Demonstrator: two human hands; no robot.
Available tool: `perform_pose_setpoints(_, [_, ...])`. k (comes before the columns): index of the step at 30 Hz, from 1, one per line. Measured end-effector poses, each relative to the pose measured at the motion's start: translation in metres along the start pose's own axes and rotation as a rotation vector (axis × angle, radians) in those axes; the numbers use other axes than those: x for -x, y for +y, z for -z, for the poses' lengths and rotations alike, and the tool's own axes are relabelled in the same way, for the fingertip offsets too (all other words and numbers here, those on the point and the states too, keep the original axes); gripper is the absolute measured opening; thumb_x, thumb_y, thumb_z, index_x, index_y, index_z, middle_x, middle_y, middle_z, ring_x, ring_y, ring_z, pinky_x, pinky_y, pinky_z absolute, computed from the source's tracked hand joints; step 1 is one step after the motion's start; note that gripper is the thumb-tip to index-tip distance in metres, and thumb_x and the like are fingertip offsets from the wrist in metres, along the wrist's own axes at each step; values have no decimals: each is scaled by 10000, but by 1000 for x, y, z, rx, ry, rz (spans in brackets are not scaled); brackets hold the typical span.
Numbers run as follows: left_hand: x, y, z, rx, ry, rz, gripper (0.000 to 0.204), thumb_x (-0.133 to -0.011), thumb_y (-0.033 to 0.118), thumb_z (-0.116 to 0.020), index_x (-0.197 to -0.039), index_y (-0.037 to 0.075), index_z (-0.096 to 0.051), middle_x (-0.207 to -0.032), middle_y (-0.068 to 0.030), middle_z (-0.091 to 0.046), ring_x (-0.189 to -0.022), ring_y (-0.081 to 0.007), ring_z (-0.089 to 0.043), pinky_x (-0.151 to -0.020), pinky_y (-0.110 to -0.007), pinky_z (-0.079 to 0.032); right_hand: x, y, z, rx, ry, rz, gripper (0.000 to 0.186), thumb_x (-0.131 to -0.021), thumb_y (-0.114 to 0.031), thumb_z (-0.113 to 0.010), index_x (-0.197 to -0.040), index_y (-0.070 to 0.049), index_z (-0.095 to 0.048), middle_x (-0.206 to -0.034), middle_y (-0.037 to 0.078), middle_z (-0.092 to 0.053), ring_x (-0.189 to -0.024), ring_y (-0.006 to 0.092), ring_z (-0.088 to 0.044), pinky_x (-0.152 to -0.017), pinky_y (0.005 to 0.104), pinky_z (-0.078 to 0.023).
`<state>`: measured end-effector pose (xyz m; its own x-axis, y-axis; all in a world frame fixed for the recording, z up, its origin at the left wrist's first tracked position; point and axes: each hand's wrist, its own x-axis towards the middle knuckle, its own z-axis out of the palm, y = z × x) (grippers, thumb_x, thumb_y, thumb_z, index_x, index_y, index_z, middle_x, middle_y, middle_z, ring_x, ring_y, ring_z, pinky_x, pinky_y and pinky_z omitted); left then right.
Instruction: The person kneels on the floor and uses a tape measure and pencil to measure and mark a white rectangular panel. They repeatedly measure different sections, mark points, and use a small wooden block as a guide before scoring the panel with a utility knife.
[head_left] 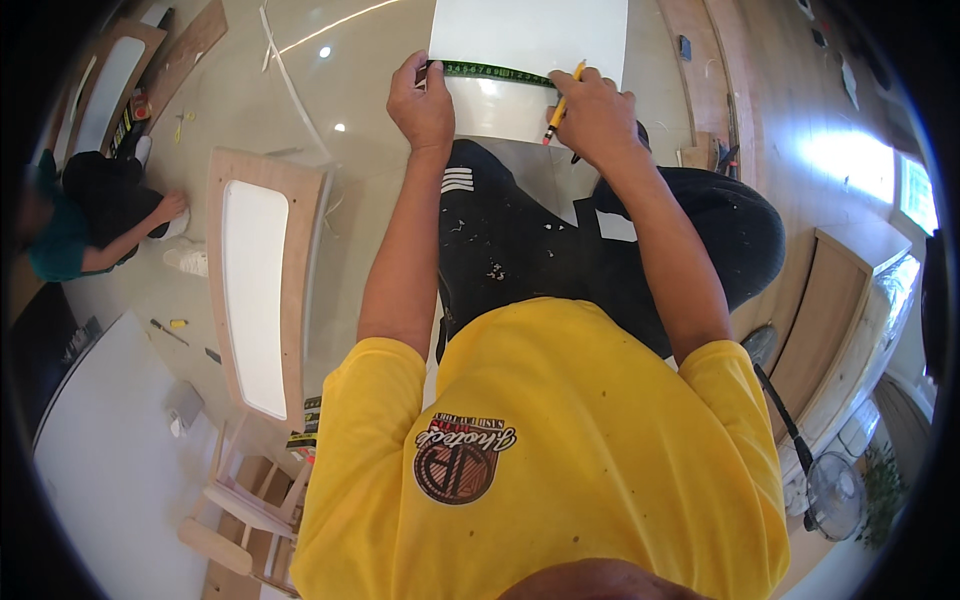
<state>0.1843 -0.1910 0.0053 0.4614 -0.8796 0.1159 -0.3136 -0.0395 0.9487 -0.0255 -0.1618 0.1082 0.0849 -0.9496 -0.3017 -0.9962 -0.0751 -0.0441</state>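
Note:
A white sheet (530, 30) lies in front of me, with a dark green tape measure (480, 68) stretched across it from side to side. My left hand (420, 105) pinches the tape at the sheet's left edge. My right hand (595, 110) holds a yellow pencil (558, 108) with a pink end and rests at the tape's right part, over the sheet. My bent legs in dark trousers show just below the sheet.
A wood-framed white panel (255, 295) lies left of me; beyond it a co-worker (80, 215) sits on the floor. Wooden chair frames (250, 525) are lower left, planks (700, 70) upper right, a wooden cabinet (820, 320) and a fan (835, 495) at right.

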Motion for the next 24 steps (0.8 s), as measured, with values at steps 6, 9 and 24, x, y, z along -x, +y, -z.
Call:
perform_pose_setpoints(6, [0, -2, 0, 25, 17, 15, 236, -893, 56, -776, -1115, -21, -752, -1043, -145, -769, -947, -233, -751, -886, -341, -582, 8, 14, 0, -22, 25, -38, 475, -911, -251, -757, -1375, -196, -669, -1250, 162, -646, -1189, 371, -646, -1003, 597, -471])
perform_pose_setpoints(9, [-1, -2, 2, 43, 4, 12, 258, -883, 55, -788, -1124, -28, -748, -1043, -143, -772, -957, -229, -748, -895, -337, -580, 9, 12, -4, -15, 43, -42, 481, -905, -225, -752, -1377, -185, -670, -1264, 166, -644, -1197, 372, -639, -1006, 598, -457])
perform_pose_setpoints(24, [-7, -2, 6, 146, -50, 118, 290, -881, 31, -787, -1151, -57, -731, -1051, -149, -773, -944, -197, -745, -885, -314, -585, 12, 18, -31, -106, 286, 35, 402, -891, -223, -718, -1286, -157, -674, -1195, 159, -643, -1181, 362, -618, -1009, 657, -366])
